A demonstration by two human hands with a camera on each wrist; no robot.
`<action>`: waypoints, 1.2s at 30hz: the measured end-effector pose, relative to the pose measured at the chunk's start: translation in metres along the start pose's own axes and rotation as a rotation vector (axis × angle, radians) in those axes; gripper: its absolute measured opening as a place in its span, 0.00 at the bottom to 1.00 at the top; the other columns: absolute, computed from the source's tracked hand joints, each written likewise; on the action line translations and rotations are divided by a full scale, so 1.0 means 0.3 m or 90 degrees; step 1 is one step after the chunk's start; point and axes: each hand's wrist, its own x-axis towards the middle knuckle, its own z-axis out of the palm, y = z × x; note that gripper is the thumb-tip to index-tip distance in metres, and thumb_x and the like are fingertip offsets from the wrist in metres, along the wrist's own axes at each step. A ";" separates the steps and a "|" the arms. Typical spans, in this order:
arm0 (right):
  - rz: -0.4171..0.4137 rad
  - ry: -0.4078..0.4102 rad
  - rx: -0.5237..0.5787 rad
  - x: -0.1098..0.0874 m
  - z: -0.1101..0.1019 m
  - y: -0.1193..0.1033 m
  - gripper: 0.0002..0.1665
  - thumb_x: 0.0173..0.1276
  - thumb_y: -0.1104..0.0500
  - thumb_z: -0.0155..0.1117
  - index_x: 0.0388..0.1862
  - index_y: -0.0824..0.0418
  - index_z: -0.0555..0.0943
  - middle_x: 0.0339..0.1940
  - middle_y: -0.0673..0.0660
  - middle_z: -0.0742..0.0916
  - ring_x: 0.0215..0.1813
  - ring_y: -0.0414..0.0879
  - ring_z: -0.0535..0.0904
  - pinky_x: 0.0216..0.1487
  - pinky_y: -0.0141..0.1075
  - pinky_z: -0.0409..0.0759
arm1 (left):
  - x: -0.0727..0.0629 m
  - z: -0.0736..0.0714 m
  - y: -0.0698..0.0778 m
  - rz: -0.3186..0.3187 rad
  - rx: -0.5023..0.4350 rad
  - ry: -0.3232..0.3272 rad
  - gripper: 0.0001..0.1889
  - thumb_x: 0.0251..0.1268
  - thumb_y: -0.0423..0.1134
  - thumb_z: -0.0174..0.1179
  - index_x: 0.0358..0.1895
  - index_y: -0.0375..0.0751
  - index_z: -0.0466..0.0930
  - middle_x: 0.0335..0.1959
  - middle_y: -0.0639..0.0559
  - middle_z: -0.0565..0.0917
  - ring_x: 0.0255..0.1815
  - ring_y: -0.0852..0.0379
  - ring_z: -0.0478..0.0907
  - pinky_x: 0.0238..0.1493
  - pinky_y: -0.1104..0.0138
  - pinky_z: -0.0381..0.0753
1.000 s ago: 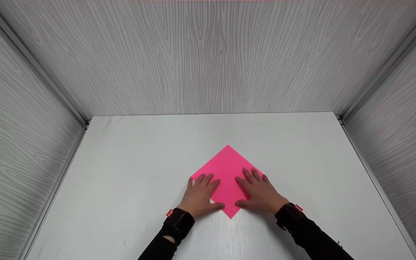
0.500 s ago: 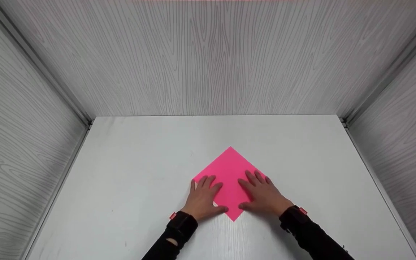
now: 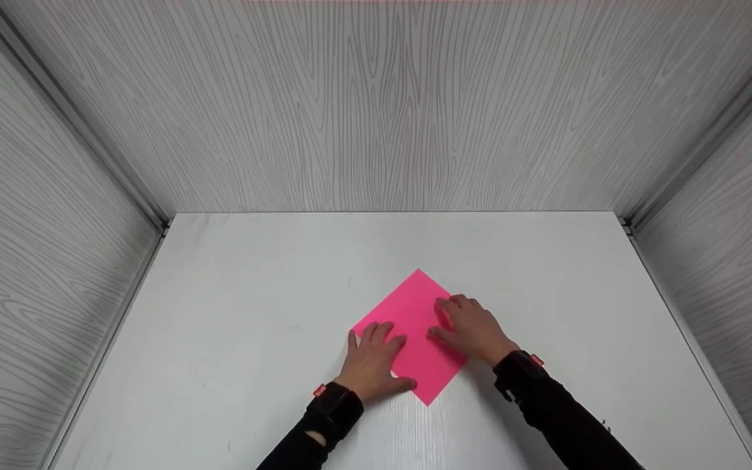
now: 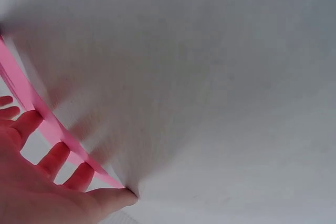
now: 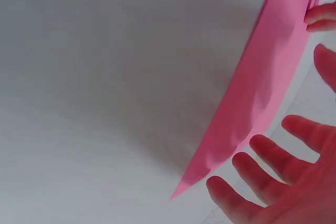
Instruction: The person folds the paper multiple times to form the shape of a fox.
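A bright pink square of paper [image 3: 415, 310] lies on the white tabletop, one corner toward the person. Across its lower left edge rests my left hand [image 3: 368, 365], fingers spread and thumb near the close corner. In the left wrist view, those fingertips touch the paper [image 4: 52, 127] along its edge. My right hand [image 3: 477, 331] is over the right side, its fingers loosely bent, hiding the right corner. The right wrist view shows its fingers [image 5: 270, 153] apart and relaxed, close over the paper [image 5: 247, 93], with nothing gripped.
The white tabletop [image 3: 252, 294] is bounded by a grey wood-grain back panel [image 3: 376, 117] and side panels, left [image 3: 43, 248] and right [image 3: 722, 228]. Both wrists wear black bands [image 3: 335, 411] over dark sleeves.
My right hand has shifted up along the right edge, its fingers going from spread flat to bent, uncovering more of the lower right edge. The left hand stays in place on the paper.
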 end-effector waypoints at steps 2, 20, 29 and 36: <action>0.012 0.011 0.001 0.030 0.002 -0.001 0.38 0.70 0.44 0.71 0.70 0.65 0.75 0.59 0.68 0.79 0.59 0.64 0.77 0.57 0.56 0.81 | -0.002 0.002 0.000 -0.004 -0.006 -0.006 0.44 0.54 0.66 0.72 0.73 0.52 0.74 0.74 0.44 0.68 0.77 0.41 0.59 0.71 0.29 0.56; 0.101 0.031 -0.008 0.219 0.030 -0.016 0.40 0.71 0.38 0.66 0.75 0.59 0.74 0.61 0.70 0.75 0.61 0.66 0.72 0.53 0.65 0.78 | -0.010 -0.007 0.017 -0.006 -0.021 -0.032 0.43 0.54 0.66 0.72 0.73 0.53 0.74 0.75 0.46 0.68 0.77 0.42 0.60 0.72 0.30 0.56; 0.110 0.027 0.043 0.235 0.016 -0.038 0.36 0.68 0.41 0.71 0.71 0.54 0.80 0.60 0.66 0.76 0.61 0.63 0.73 0.53 0.64 0.78 | -0.001 -0.007 0.007 -0.008 -0.013 -0.028 0.44 0.53 0.66 0.72 0.73 0.52 0.73 0.76 0.45 0.68 0.77 0.41 0.60 0.71 0.29 0.55; 0.111 -0.002 0.203 0.250 -0.013 -0.037 0.37 0.68 0.47 0.73 0.71 0.60 0.75 0.61 0.64 0.81 0.60 0.59 0.78 0.58 0.56 0.79 | 0.005 -0.008 -0.005 -0.008 -0.016 -0.018 0.45 0.51 0.65 0.75 0.73 0.52 0.74 0.75 0.45 0.68 0.77 0.41 0.60 0.71 0.29 0.56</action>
